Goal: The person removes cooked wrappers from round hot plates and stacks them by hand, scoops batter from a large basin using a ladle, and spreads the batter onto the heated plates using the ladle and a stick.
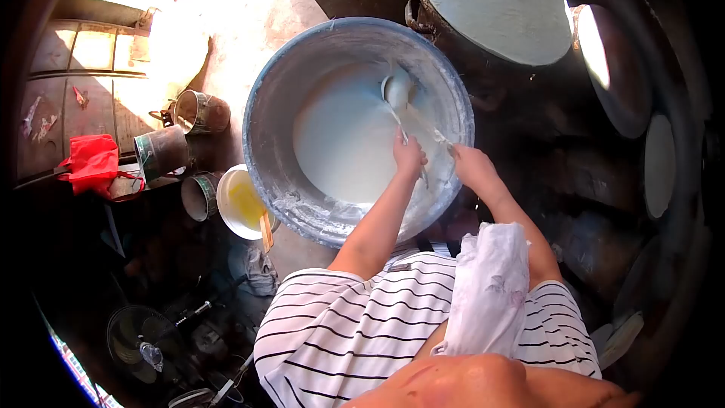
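Observation:
A large grey-blue tub (260, 98) holds milky white liquid (340, 136), with wet white residue smeared on its inner wall. My left hand (409, 154) is closed around the handle of a metal ladle (397, 91), whose bowl is over the right side of the tub. My right hand (474, 167), at the tub's right rim, is closed on the end of a thin, whitish stick-like tool (436, 134). That tool points toward the ladle; its far end is hard to make out against the white.
Left of the tub are a white bucket (226, 200) with yellow contents and a wooden stick (266, 233), several old metal cans (161, 153) and a red bag (92, 162). A fan (140, 341) is lower left. A round vessel with a pale top (495, 4) stands upper right.

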### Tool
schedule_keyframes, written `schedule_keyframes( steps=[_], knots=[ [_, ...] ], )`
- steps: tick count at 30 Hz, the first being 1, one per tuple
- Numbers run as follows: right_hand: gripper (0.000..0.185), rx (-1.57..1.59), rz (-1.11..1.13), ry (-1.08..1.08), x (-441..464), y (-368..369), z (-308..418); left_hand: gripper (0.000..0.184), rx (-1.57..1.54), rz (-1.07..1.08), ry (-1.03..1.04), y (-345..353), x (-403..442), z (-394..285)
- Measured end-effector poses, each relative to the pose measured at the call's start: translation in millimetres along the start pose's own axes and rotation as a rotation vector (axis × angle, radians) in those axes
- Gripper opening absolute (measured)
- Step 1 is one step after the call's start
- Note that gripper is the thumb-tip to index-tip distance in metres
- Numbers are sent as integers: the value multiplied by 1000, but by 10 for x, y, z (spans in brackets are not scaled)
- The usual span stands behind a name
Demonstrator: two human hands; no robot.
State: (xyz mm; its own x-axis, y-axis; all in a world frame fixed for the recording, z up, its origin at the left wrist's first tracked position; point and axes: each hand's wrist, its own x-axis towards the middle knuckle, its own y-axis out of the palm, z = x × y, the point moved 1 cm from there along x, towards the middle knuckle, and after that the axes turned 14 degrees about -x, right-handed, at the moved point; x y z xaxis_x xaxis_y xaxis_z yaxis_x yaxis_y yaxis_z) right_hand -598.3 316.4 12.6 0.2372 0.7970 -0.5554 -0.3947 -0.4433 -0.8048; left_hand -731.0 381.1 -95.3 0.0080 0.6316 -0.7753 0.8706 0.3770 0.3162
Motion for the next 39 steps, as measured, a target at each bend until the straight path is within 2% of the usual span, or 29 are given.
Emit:
schedule_keyframes(
  steps=[2, 4, 6, 10, 11, 13, 14, 15, 17, 19, 21, 22, 25, 27, 28, 29, 30, 31, 33, 34, 36, 37, 39],
  knots=[
    [26, 91, -12, -43, -31, 169, -109, 19, -350, 4, -132, 162, -81, 118],
    [26, 148, -24, -99, -76, 253, -201, 7, -516, 117, -258, 181, 29, 189],
    [27, 233, -93, -154, -182, 168, -332, 22, -610, 199, -365, 326, -17, 176],
    [25, 355, -154, -282, -501, -225, -589, 28, -943, 385, -574, 461, -520, -93],
    [25, 500, -72, -269, -573, -325, -674, 30, -1026, 445, -644, 489, -728, -213],
    [26, 750, 118, -277, -797, -722, -797, 28, -1152, 713, -731, 532, -1180, -427],
    [30, 973, 301, -236, -925, -935, -817, 28, -1117, 802, -615, 704, -1414, -615],
    [34, 1050, 287, -215, -981, -1021, -842, 28, -1100, 864, -552, 724, -1764, -766],
    [36, 1257, 388, -325, -1188, -1398, -755, 29, -1036, 957, -425, 782, -2349, -1112],
    [36, 1286, 334, -442, -1412, -1825, -561, 19, -922, 1171, -270, 877, -2732, -1526],
    [35, 1371, 292, -584, -1495, -2182, -384, 26, -820, 1382, -143, 1044, -3107, -1935],
    [34, 1399, 282, -718, -1520, -2331, -308, 22, -809, 1428, -148, 1154, -3283, -2123],
    [34, 1470, 228, -847, -1642, -2488, -139, 32, -842, 1564, -218, 1286, -3597, -2479],
    [33, 1507, 300, -838, -1575, -2216, -160, 32, -843, 1571, -283, 1085, -3347, -2481],
    [33, 1516, 375, -783, -1456, -1988, -166, 33, -844, 1469, -335, 926, -3097, -2390],
    [32, 1479, 354, -633, -1339, -1761, -147, 34, -841, 1361, -378, 766, -2860, -2296],
    [32, 1459, 369, -511, -1218, -1594, -150, 35, -922, 1234, -516, 668, -2686, -2238],
    [32, 1399, 375, -483, -1178, -1494, -154, 36, -992, 1085, -658, 586, -2571, -2166],
    [32, 1358, 360, -387, -1302, -1368, -186, 36, -998, 935, -730, 440, -2532, -2062],
    [31, 1393, 368, -427, -1401, -1378, -283, 36, -982, 970, -737, 339, -2598, -2032],
    [30, 1474, 337, -466, -1490, -1290, -416, 36, -731, 958, -458, 141, -2588, -1991],
    [26, 1526, 356, -443, -1452, -1156, -382, 36, -678, 938, -405, 49, -2527, -1976],
    [22, 1512, 348, -368, -1202, -776, -290, 35, -762, 819, -588, 8, -2321, -1903]
  ],
)
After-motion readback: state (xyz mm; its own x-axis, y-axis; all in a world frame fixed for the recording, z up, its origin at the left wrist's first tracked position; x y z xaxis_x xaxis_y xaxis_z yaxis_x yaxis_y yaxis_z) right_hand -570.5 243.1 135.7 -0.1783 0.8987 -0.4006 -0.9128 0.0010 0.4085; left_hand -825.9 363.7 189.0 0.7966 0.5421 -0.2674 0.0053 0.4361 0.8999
